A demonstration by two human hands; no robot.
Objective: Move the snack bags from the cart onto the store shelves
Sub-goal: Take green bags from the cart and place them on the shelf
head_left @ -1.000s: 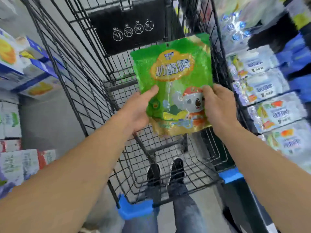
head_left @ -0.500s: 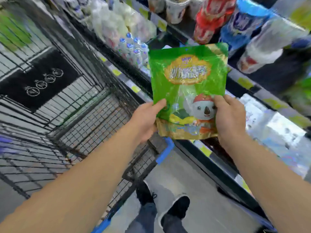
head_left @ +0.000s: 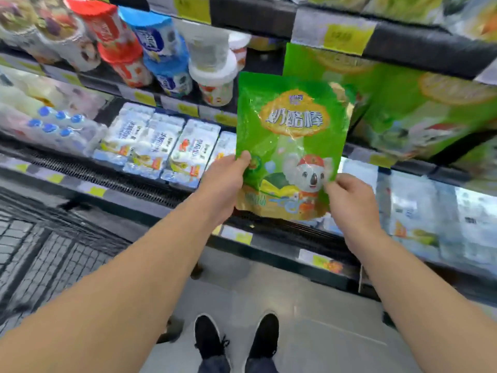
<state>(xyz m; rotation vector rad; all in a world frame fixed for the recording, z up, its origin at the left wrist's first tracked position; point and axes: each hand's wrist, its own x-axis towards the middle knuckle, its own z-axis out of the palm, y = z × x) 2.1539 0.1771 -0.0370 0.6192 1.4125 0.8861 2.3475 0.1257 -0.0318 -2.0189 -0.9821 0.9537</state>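
I hold a green snack bag (head_left: 290,135) with a koala picture upright in front of the store shelves. My left hand (head_left: 224,184) grips its lower left edge and my right hand (head_left: 349,203) grips its lower right corner. Just behind and to the right, several matching green bags (head_left: 403,109) stand on a shelf under a black shelf edge (head_left: 416,49) with yellow price tags. The black wire cart (head_left: 48,251) shows at the lower left, away from the bag.
Stacked red, blue and white cups (head_left: 150,49) fill the upper left shelf. White packs (head_left: 174,149) and bottles (head_left: 53,125) lie on the lower chilled shelf. More packs (head_left: 430,216) sit at the lower right. My feet (head_left: 236,337) stand on grey floor.
I have turned right from the cart to face the shelves, carrying the green bag in both hands. The cart has slid to the lower left of view, and the matching green bags now appear.
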